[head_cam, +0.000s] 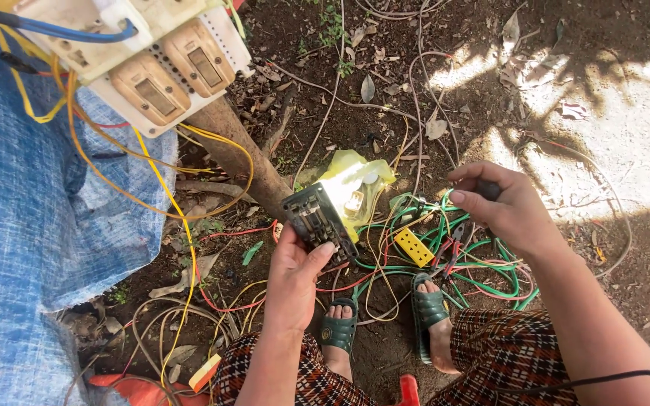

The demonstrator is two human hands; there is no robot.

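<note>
Far left: blue tarp (16, 225) is covering the ground, with a dirty white panel of switch boxes (144, 60) sitting above it on a wooden post (242, 154). Yellow and orange wires (152, 180) are hanging off the panel down to the dirt.

Centre: left hand (295, 274) is gripping a dark switch block (319, 218) from below, thumb pressing on its lower right corner, metal contacts facing up. Block is being held in the air just right of the post, with a yellowish plastic piece (351, 180) right behind it (sun glare, so I cannot tell whether the two are joined).

Below that: a yellow socket strip (414, 246) is lying in a tangle of green, red and yellow wires (475, 263) on the soil, just above two feet in green sandals (385, 319).

Right: right hand (505, 207) is pinching a small dark handle (488, 190) between thumb and fingers, hovering above the wire tangle; the tool's tip is hidden.
</note>
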